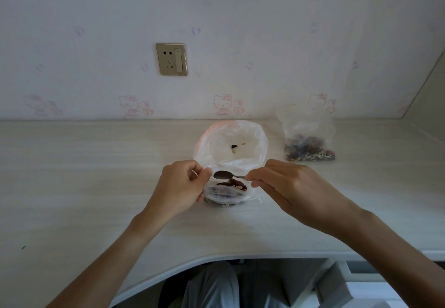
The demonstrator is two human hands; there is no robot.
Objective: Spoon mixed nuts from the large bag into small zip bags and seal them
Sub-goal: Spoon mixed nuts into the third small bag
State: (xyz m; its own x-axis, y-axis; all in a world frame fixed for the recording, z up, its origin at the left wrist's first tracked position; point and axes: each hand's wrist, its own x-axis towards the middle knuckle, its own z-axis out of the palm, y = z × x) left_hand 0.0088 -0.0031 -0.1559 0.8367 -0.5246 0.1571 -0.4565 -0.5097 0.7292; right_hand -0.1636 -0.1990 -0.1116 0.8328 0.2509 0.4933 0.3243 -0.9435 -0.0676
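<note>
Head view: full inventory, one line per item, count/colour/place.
large bag: 1, clear, open, mid desk, a few nuts left inside
small zip bag: 1, clear, part-filled with nuts, in front of the large bag
filled bag: 1, clear, nuts at bottom, back right by wall
spoon: 1, metal, bowl over the small zip bag
desk: 1, pale wood-grain
wall socket: 1, gold, on wall
left hand: holds small zip bag rim
right hand: pinches spoon handle

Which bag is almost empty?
The large bag behind the hands: only a few nuts remain inside. The small zip bag held in front and the filled bag at right hold many nuts.
</note>
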